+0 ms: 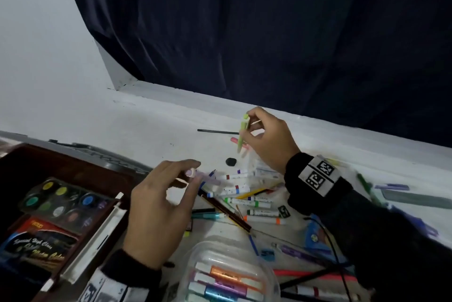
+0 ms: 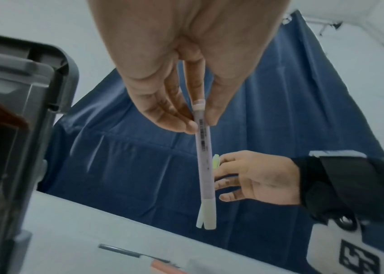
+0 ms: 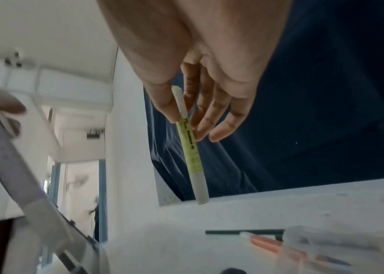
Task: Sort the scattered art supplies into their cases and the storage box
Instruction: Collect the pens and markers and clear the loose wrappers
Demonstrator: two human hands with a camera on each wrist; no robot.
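Your left hand [image 1: 159, 206] pinches a lilac pen [image 2: 204, 161] just beside the brown storage box [image 1: 73, 162], and your right hand [image 1: 266, 140] pinches a yellow-green highlighter [image 3: 190, 146] by its top, farther from that box, above the bench [image 1: 151, 125]. Both grips are light fingertip holds on slim, smooth barrels, so a quick swing toward the box could let one slip into the marker pile [image 1: 247, 199].

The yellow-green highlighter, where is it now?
The right hand pinches the yellow-green highlighter above the table's far side, over a pink marker.
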